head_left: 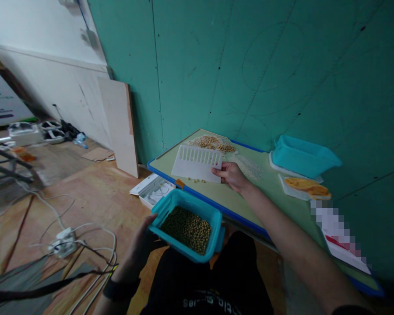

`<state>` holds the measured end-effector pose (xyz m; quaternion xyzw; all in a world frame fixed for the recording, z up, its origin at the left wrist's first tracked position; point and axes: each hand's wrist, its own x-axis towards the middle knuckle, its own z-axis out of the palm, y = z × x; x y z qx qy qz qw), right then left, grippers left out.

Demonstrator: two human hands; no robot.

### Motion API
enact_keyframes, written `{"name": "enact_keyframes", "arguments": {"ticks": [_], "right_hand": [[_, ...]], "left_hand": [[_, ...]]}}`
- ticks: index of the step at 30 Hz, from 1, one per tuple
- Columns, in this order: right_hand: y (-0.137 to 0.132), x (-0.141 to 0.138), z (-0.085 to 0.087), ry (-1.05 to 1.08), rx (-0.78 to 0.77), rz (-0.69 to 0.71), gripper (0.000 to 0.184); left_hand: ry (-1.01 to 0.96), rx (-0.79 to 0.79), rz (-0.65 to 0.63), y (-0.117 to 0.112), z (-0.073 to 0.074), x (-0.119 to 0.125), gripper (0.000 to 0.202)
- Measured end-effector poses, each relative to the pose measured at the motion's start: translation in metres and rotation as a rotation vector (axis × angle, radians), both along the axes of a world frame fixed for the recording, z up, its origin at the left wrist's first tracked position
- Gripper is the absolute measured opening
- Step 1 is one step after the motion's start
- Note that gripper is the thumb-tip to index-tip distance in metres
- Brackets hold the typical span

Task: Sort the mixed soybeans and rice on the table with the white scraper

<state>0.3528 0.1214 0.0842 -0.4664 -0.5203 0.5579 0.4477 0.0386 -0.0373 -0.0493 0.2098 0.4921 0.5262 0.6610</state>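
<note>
My left hand (146, 238) grips the left end of a turquoise plastic basket (218, 218), held over my lap just off the table's front edge. Inside it lie dark green beans (175, 221) on the left and pale yellow soybeans (198, 234) on the right. With my right hand (231, 176) I pinch the right edge of a white slotted plastic sheet (193, 168), tilted over the tabletop. A few loose soybeans (197, 180) lie at its lower edge. Behind the sheet a heap of soybeans (210, 142) is spread beside white grains (249, 167).
The pale green table (241, 199) with blue edging stands against a green wall. To the right are a second turquoise basket (302, 155), an orange cloth (307, 186) and a partly blurred white sheet (343, 240). An open white box (156, 190) and a power strip (64, 243) with cables lie on the floor.
</note>
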Motion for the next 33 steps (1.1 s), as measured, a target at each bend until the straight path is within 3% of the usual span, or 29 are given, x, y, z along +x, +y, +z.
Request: {"name": "enact_keyframes", "arguments": {"ticks": [14, 19, 27, 33], "right_hand": [[-0.055, 0.046, 0.006, -0.115, 0.043, -0.174, 0.062], [-0.075, 0.059, 0.005, -0.233, 0.153, -0.218, 0.064], [-0.100, 0.056, 0.003, -0.347, 0.245, -0.274, 0.048], [-0.129, 0.034, 0.001, -0.381, 0.295, -0.285, 0.034]], "left_hand": [[-0.008, -0.033, -0.028, 0.006, 0.024, 0.006, 0.049], [-0.007, -0.017, -0.031, 0.008, 0.034, 0.014, 0.049], [-0.011, 0.003, -0.095, 0.020, 0.033, 0.012, 0.052], [0.050, -0.015, -0.104, 0.028, 0.039, 0.015, 0.059]]}}
